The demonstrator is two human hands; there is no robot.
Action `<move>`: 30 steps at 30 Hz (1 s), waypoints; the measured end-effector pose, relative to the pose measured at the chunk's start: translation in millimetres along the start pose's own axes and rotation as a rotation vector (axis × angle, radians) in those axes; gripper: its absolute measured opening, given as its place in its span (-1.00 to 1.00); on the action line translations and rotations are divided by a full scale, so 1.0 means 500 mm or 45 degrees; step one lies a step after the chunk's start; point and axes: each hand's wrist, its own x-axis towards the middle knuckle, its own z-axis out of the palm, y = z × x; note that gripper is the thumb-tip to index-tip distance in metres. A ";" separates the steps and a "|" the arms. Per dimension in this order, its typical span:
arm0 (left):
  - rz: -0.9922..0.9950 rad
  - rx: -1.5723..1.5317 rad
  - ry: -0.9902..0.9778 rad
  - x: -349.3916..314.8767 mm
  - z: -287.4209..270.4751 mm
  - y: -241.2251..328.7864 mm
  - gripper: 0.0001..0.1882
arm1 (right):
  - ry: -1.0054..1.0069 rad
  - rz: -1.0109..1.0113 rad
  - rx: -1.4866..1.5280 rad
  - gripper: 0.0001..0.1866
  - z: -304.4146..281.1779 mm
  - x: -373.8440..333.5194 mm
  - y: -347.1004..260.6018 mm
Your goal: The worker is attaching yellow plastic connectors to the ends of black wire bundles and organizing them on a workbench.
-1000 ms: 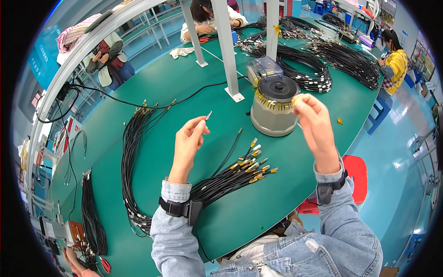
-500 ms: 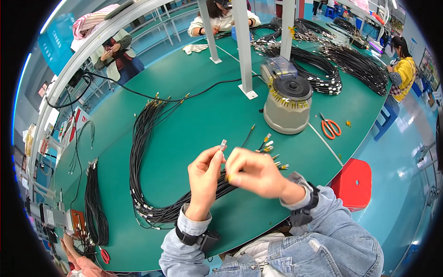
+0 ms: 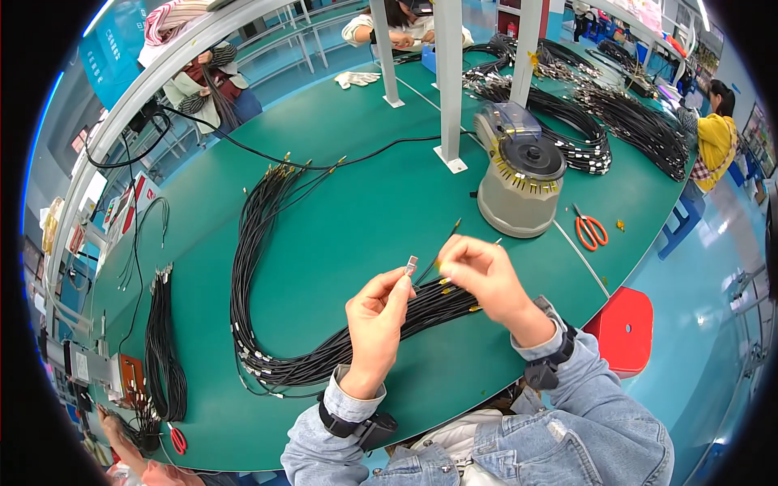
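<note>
My left hand is closed, pinching a cable connector with a silver metal plug that points up from the thumb and fingertips. To its right, my right hand is closed in a pinch, slightly blurred. A small scrap of amber tape shows at its fingertips, apart from the connector. Beneath both hands a thick bundle of black cables curves across the green table, its right-hand ends tipped with yellow-wrapped connectors. Beyond my right hand stands a round tape dispenser with amber strips around its rim.
Orange-handled scissors lie right of the dispenser. More cable coils fill the far right. Grey posts rise from the table. Another cable bundle lies left. A red stool stands at the right edge. Other people sit around.
My right hand has moved right, away from the connector, with the amber scrap at its fingertips. My left hand still holds the connector. The whole view has shifted slightly.
</note>
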 end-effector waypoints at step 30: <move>-0.057 0.021 -0.072 -0.012 0.013 0.002 -0.82 | -0.082 -0.265 -0.667 -0.90 0.027 -0.004 -0.023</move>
